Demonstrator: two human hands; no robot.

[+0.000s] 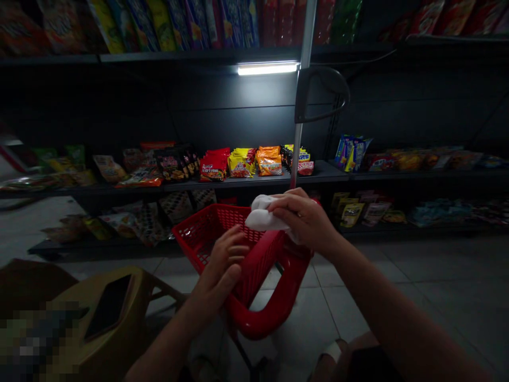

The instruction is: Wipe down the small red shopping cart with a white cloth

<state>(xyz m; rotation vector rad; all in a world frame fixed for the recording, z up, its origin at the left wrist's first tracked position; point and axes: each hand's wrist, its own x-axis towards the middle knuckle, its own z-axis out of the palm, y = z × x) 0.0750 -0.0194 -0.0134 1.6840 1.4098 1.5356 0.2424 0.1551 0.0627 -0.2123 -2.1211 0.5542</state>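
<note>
A red plastic shopping basket is tilted on its side low in front of me, its mesh wall facing up. My left hand lies against the basket's near rim, fingers curled onto the wall. My right hand presses a crumpled white cloth onto the top edge of the basket, fingers closed over it. A metal pole with a grey pull handle rises from behind the basket.
Dark store shelves hold several snack and noodle packets under a lit strip lamp. A yellow plastic stool with a dark phone on it stands at the lower left. Pale floor tiles stretch to the right.
</note>
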